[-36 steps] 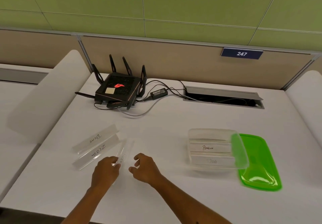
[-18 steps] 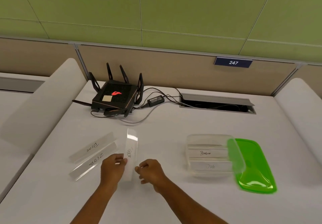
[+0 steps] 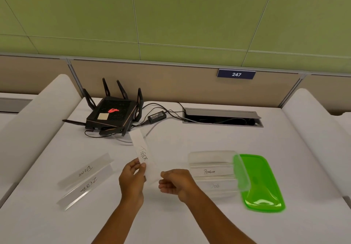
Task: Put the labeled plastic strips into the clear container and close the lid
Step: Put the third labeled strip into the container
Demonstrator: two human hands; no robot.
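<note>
Left of the clear container (image 3: 212, 173), the left hand (image 3: 132, 179) pinches the near end of the TIGER strip (image 3: 141, 151) between thumb and fingers; that grip is firm. A second ago this strip lay flat on the counter (image 3: 190, 222) beside the others; it now stands raised, far end tilted away. The right hand (image 3: 175, 183), loosely curled between strip and container, appears empty. BEAR strip (image 3: 85, 170) and ZEBRA strip (image 3: 88, 185) remain farther left of the container. PENGUIN and DOG strips lie inside. The green lid (image 3: 264, 184) rests against its right side. Judgement: third strip in transit, two outstanding, lid not yet fitted.
</note>
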